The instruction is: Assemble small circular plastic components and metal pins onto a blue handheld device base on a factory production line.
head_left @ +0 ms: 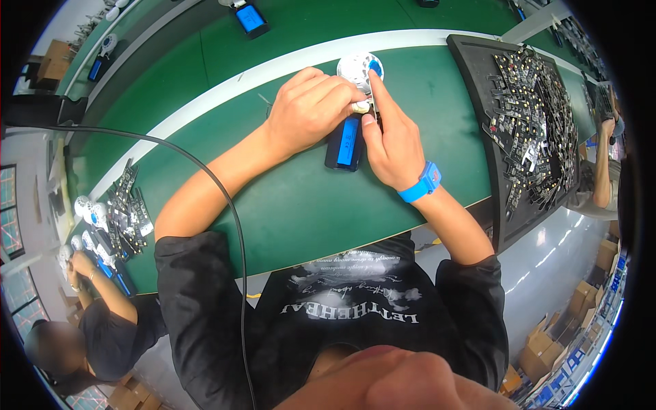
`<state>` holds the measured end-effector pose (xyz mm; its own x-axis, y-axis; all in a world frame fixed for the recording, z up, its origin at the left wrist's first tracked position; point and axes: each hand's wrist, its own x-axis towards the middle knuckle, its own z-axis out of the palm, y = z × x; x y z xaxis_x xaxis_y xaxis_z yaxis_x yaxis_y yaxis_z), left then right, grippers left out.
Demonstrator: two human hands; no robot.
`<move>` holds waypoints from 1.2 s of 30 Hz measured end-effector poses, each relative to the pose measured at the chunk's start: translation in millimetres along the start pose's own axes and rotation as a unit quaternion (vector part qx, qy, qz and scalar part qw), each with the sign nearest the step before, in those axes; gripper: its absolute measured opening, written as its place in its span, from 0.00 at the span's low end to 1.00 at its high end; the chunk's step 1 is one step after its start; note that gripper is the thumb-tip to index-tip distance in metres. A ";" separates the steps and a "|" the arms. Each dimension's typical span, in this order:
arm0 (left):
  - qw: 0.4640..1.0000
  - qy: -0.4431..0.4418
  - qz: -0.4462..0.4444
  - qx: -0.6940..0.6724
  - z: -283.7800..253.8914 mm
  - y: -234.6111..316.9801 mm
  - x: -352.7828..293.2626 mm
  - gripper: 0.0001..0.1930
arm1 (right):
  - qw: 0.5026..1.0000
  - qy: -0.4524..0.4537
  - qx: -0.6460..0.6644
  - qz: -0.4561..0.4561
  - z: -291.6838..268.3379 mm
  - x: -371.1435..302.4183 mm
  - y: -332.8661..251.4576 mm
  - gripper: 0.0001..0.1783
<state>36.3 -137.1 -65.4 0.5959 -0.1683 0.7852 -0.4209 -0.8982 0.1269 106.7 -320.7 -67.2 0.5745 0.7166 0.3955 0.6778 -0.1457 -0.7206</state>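
Observation:
In front of me on the green table lies a device with a white round slotted head point(351, 67), blue at its centre, and a black block with a blue face point(347, 142) below it. My left hand point(309, 109) is closed, its fingertips pinching at the small white neck between head and block. From the other side my right hand point(395, 140) grips the device, index finger stretched up onto the blue centre and thumb beside the neck. What lies between the fingertips is partly hidden. A blue band point(422, 183) circles my right wrist.
On the right stands a black tray point(478, 102) heaped with small dark circuit boards point(536, 130). More boards point(126, 212) and similar white-headed devices point(96, 213) lie at left, near a co-worker's hands point(82, 265). A black cable point(229, 188) hangs past my left arm. Another device point(250, 19) lies beyond the white strip.

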 end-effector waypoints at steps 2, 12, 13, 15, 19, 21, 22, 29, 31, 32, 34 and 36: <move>1.000 0.002 0.001 0.000 -0.8 0.9 0.1 0.11 | 1.000 -0.004 -0.015 0.002 1.2 -1.5 0.1 0.36; 0.997 -0.048 0.020 0.051 -16.4 -6.6 7.3 0.12 | 0.966 -0.230 -0.106 0.050 -27.2 16.3 -10.9 0.39; 0.998 -0.052 -0.007 0.046 -15.7 -8.3 11.1 0.13 | 0.957 -0.260 -0.112 0.057 -32.5 19.1 -10.3 0.40; 0.996 -0.079 0.020 -0.026 0.3 -27.2 27.3 0.15 | 0.959 -0.260 -0.113 0.030 -41.9 22.5 -4.0 0.40; 0.967 -0.208 0.009 -0.144 20.1 -76.3 48.8 0.19 | 0.970 -0.218 -0.104 0.002 -82.8 23.4 0.0 0.41; 0.962 -0.252 -0.073 -0.072 18.8 -120.5 55.4 0.22 | 0.981 -0.132 -0.136 0.047 -123.4 23.5 1.9 0.40; 0.966 -0.232 -0.110 -0.020 8.1 -147.4 54.4 0.22 | 0.977 -0.108 -0.171 0.064 -145.1 15.4 6.6 0.40; 0.879 -0.033 -0.405 0.249 -108.8 -324.7 35.4 0.28 | 0.912 -0.130 -0.388 0.038 -217.0 -30.1 72.9 0.42; 0.786 -0.161 -0.495 0.335 -140.9 -360.7 -13.9 0.40 | 0.898 -0.179 -0.397 0.063 -220.5 -31.4 86.0 0.42; 0.791 -0.168 -0.487 0.329 -126.4 -350.9 -11.8 0.40 | 0.898 -0.176 -0.397 0.075 -225.1 -35.4 91.1 0.42; 0.748 -0.239 -0.582 0.213 -108.9 -301.8 -16.5 0.45 | 0.887 -0.199 -0.406 0.091 -231.7 -36.4 96.4 0.40; 0.762 -0.240 -0.569 0.194 -116.9 -284.4 -14.5 0.44 | 0.886 -0.211 -0.404 0.084 -231.6 -24.5 96.2 0.39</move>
<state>67.4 168.3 -42.1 0.6450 0.7638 -0.0232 0.7337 -0.6105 0.2983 264.1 -510.2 -14.4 0.5920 0.8044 -0.0498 0.8037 -0.5938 -0.0391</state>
